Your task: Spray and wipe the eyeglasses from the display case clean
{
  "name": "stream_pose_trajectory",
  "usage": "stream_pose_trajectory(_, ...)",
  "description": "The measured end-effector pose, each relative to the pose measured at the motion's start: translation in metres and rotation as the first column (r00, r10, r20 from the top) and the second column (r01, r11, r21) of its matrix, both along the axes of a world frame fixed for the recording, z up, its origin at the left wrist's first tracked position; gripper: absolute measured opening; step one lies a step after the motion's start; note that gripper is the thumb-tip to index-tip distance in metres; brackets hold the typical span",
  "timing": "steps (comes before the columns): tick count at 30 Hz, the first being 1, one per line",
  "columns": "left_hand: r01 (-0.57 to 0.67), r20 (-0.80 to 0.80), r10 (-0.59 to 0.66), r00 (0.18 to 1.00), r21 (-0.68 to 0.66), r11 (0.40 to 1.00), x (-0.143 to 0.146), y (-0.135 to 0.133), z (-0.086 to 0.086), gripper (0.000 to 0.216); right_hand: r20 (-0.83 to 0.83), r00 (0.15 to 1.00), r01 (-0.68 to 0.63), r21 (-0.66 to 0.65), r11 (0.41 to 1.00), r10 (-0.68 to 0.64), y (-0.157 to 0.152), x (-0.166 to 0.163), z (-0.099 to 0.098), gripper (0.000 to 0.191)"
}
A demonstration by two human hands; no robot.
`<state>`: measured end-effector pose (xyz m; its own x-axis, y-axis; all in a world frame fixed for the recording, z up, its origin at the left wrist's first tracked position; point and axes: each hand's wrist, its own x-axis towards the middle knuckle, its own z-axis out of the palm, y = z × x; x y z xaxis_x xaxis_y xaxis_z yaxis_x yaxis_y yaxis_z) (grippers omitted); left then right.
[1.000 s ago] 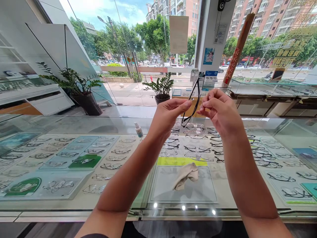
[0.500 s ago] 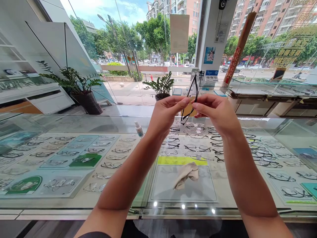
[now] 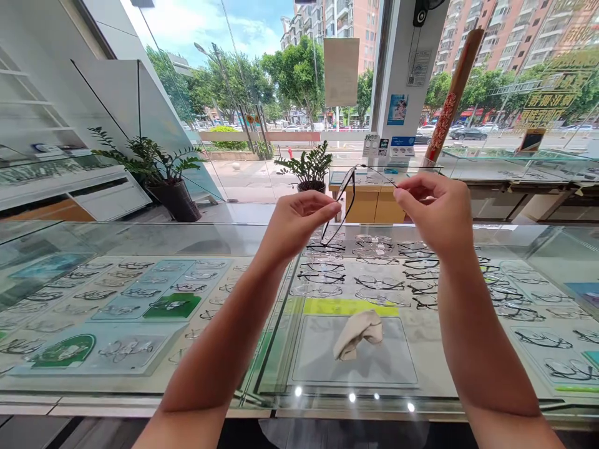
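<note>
A pair of dark-framed eyeglasses (image 3: 350, 194) is held up above the glass counter, its front turned edge-on to me. My left hand (image 3: 306, 219) pinches the frame front between thumb and fingers. Stretched out toward the right, one temple ends in the closed fingertips of my right hand (image 3: 435, 209). A crumpled beige cloth (image 3: 358, 333) lies below the hands on a grey mat (image 3: 309, 362), touched by neither hand.
The glass display counter (image 3: 243, 240) spans the view, with rows of eyeglasses (image 3: 322, 274) under its top. Potted plants (image 3: 311, 165) stand beyond it before the window. Another glass showcase (image 3: 505, 156) is at the back right.
My hands have drawn apart, the right hand moving right along with a temple that now extends sideways. The eyeglasses sit lower and further left. The view has shifted slightly.
</note>
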<state>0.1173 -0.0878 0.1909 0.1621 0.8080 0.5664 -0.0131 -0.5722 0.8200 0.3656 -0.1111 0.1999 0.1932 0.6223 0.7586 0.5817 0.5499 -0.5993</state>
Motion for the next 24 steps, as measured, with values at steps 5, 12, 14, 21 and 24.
stream_pose_trajectory(5,0.039,-0.054,-0.039,0.998,-0.011,0.999,-0.006,0.0,-0.002,0.03,0.071,0.983,0.154,0.181,0.971,-0.169,-0.004,-0.003,0.001,0.004)
stream_pose_trajectory(12,0.081,0.006,-0.08,0.997,-0.026,0.996,-0.01,0.0,-0.002,0.028,-0.061,0.984,0.178,0.323,0.93,-0.167,-0.033,-0.027,0.004,0.009)
stream_pose_trajectory(14,0.079,0.033,-0.077,0.996,-0.038,0.996,-0.01,-0.001,-0.001,0.03,-0.101,0.991,0.12,0.323,0.939,-0.092,-0.044,-0.034,0.005,0.01)
stream_pose_trajectory(21,0.107,-0.003,-0.107,0.994,-0.024,0.994,-0.008,-0.004,-0.001,0.03,0.223,0.968,-0.158,0.202,0.966,0.112,-0.045,-0.053,0.0,0.029)
stream_pose_trajectory(24,0.109,-0.016,-0.109,0.994,-0.018,0.994,-0.008,-0.004,-0.002,0.03,0.29,0.95,-0.186,0.224,0.957,0.117,-0.036,-0.056,-0.004,0.033)
